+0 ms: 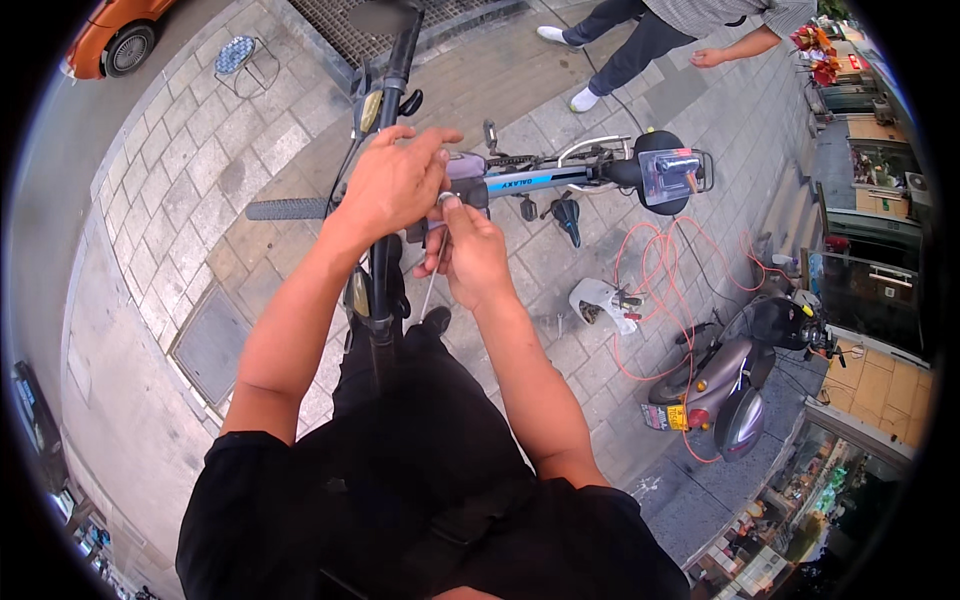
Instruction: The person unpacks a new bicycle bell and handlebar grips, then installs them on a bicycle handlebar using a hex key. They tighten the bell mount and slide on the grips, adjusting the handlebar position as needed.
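A bicycle with a silver-grey frame (535, 182) stands before me, its black handlebar (380, 265) running across the view. Over the handlebar's middle, my left hand (395, 178) is bent with fingers curled and one finger stretched out. Its fingertips meet those of my right hand (475, 255) at a small silver part (447, 200), too covered to name. My right hand is closed, and a thin metal rod (430, 290), like a hex key or screwdriver shaft, points down from its fingers. The front tyre (285, 210) lies left of the handlebar.
A clear plastic package (670, 172) rests on the bicycle's saddle. On the paving lie a loose black saddle (566, 218), a white container with tools (603, 303) and an orange hose (640, 265). A scooter (725, 375), a stool (235, 55) and another person (640, 45) are nearby.
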`<control>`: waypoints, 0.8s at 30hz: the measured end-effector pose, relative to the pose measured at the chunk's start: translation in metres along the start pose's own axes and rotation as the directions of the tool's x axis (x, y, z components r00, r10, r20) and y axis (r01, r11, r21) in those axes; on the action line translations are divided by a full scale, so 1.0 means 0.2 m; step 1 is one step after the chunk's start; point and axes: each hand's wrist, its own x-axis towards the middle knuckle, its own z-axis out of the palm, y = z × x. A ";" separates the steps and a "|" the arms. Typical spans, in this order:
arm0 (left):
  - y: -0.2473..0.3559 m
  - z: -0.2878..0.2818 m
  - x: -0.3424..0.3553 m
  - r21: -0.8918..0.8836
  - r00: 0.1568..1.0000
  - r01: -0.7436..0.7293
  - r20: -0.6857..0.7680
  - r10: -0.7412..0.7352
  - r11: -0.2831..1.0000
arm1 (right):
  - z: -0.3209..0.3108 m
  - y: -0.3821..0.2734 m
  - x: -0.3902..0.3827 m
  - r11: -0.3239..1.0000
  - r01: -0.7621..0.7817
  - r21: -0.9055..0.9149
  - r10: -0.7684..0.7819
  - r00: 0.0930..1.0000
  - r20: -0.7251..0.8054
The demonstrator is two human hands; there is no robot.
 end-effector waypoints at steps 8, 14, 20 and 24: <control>0.01 0.01 -0.03 0.302 0.993 -0.111 0.066 0.096 0.947 | -0.07 -0.05 0.01 0.996 -0.089 -0.027 0.092 0.978 0.185; 0.00 -0.04 -0.08 0.274 0.994 -0.103 0.064 0.088 0.956 | -0.13 -0.08 0.03 0.895 0.104 -0.434 0.016 0.964 0.265; 0.04 0.01 -0.05 0.234 0.991 -0.131 0.063 0.119 0.964 | -0.38 -0.61 0.20 -0.441 0.586 -0.680 0.112 0.788 0.606; 0.08 0.03 -0.06 0.095 0.998 -0.014 -0.055 0.019 0.995 | -0.30 -0.90 0.38 -0.493 0.313 -0.812 -0.160 0.884 0.438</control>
